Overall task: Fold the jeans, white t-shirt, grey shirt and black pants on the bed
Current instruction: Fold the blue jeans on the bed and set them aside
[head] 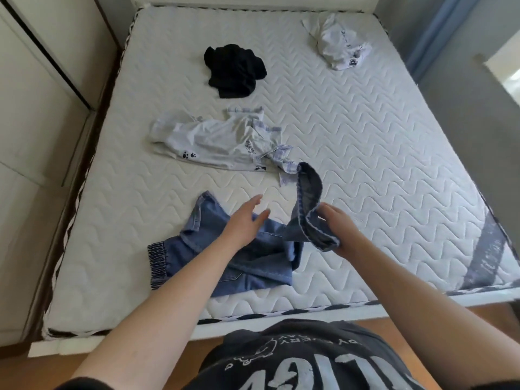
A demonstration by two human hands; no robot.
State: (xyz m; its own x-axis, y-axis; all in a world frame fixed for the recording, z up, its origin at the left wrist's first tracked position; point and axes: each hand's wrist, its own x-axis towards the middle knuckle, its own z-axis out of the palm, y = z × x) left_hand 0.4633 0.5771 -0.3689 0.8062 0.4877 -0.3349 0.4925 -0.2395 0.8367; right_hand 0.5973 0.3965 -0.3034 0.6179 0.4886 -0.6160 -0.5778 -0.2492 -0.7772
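Head view: both bare forearms reach forward over the near edge of the bed (351, 114). Left hand (244, 220) hovers palm-down above the jeans (225, 249), fingers straight and slightly spread, its grip wide and holding nothing. Right hand (339, 230) is raised a little, fingers curled round one jeans leg, whose cuffed end arcs up and away from the hand. Most of the jeans lie crumpled on the mattress near the front edge. Grey shirt (219, 139) lies spread just beyond them, mid-bed. Black pants (233, 70) sit bunched farther back; white t-shirt (339, 42) lies crumpled at the far right corner.
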